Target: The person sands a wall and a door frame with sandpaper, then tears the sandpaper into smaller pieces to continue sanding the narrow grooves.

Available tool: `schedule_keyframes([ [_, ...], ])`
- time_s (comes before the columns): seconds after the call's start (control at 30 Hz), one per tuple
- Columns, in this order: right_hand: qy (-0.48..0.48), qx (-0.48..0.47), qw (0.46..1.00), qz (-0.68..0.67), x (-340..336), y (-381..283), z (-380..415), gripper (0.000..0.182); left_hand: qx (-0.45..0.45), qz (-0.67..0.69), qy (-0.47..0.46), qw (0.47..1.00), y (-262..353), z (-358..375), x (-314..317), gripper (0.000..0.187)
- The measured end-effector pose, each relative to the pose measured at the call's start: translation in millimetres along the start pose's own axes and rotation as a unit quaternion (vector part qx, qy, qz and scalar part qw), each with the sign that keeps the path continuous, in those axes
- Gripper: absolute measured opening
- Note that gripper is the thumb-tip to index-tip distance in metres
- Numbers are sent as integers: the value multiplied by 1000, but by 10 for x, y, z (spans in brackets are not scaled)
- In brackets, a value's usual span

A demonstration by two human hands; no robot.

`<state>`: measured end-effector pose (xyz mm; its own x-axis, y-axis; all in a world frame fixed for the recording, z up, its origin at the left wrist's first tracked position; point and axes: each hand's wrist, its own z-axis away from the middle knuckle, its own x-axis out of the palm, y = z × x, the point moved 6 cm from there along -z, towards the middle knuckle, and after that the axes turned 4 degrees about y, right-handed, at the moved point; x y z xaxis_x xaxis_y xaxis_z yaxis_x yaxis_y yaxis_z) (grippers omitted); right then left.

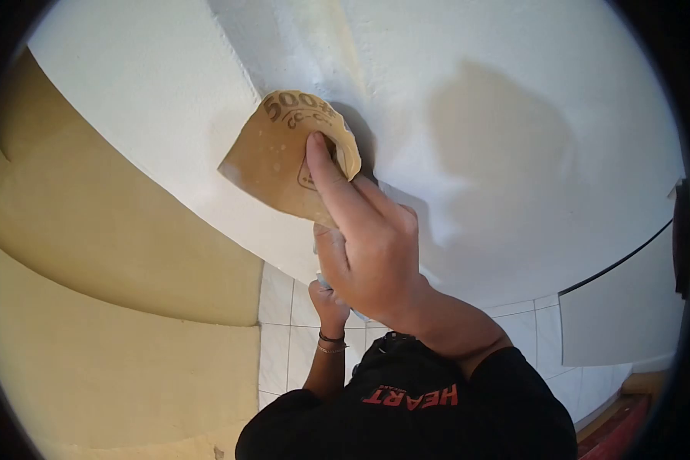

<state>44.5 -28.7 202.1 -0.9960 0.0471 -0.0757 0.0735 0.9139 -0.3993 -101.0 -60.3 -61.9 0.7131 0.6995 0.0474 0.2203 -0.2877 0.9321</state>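
Note:
My right hand (379, 249) is raised in front of the white wall, closed on a curled sheet of sandpaper (272, 165). The sheet's brown back faces me, printed with "500", and its right edge bends over towards the wall. My index finger lies along this back, while the other fingers are partly hidden. Lower down and partly behind my right hand, my left hand (329, 304) is closed near my body. Bits of something pale blue show beside it, but I cannot make out what it is.
The white wall (506, 230) has a vertical corner edge behind the sandpaper. A yellowish surface (130, 192) curves along the left. White floor tiles (276, 353) lie below. At the right stand a pale panel (621, 307) and a red object (613, 433) near the bottom.

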Motion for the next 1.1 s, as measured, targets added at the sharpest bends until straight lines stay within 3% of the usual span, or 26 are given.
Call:
schedule_keyframes([
  [0.23,-31,16,999,-22,14,-17,142,67,49,-55,-15,997,-108,-9,-82,26],
  [0.3,-23,12,999,-22,21,-22,74,67,107,-115,-22,987,-85,-13,-96,24],
  [0.4,0,-13,999,-47,18,-12,204,67,52,-47,-12,997,-96,-1,-76,25],
  [0.5,-41,15,999,-18,10,-22,106,67,67,-35,-13,997,-100,-1,-75,28],
  [0.73,-19,2,999,-48,-8,-15,183,67,50,-89,-33,994,-41,18,-65,27],
  [0.83,-55,23,998,-18,31,-25,117,66,48,-21,-6,999,-106,-1,-168,29],
  [0.9,-35,-8,999,-18,34,-25,203,65,34,-59,-58,996,-405,22,-206,22],
  [0.93,-38,-9,999,-19,-17,-38,270,65,34,-58,-55,996,-220,2,-122,22],
  [1.0,-152,53,986,-48,-48,-11,490,62,111,12,-11,994,206,-33,-28,22],
  [1.1,-192,86,975,-65,-61,72,670,58,118,-67,40,990,76,14,-143,38],
])
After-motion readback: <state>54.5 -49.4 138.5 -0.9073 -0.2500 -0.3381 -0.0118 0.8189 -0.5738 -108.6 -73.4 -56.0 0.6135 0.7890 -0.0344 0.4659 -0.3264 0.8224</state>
